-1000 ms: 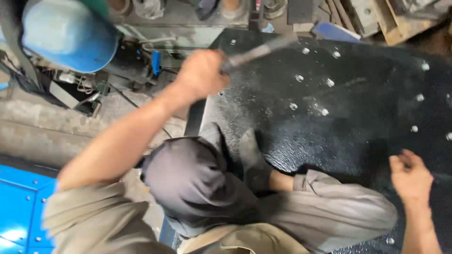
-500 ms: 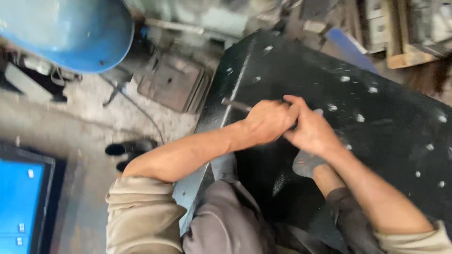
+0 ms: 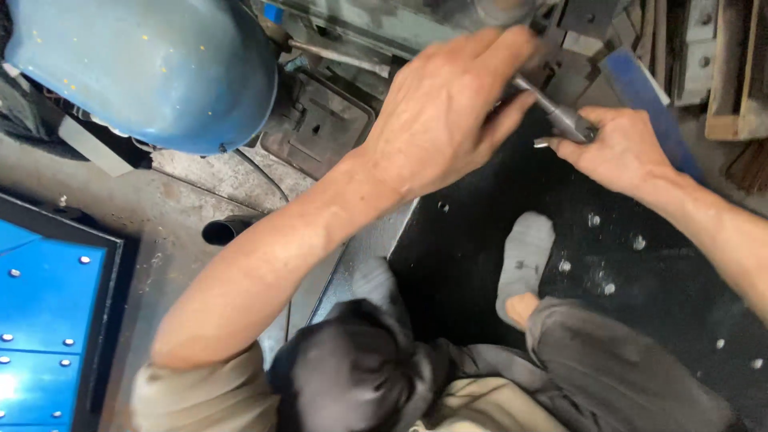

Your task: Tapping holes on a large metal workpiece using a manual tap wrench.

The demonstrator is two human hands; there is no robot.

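left hand [image 3: 448, 112]: wrapped round the metal tool [image 3: 552, 112] shaft
right hand [image 3: 620, 148]: pinching tool's tip
tool: at far edge of the black panel [image 3: 480, 264]
risk: tool may slip, fingers close to tip; socked foot [image 3: 524, 264] rests on panel

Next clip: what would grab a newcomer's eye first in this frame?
The two bare hands meeting at top centre: the left hand grips a grey metal tool and the right hand pinches its tip. Beneath them lies a black metal sheet dotted with small fasteners, with a grey-socked foot resting on it. A big blue rounded tank fills the upper left.
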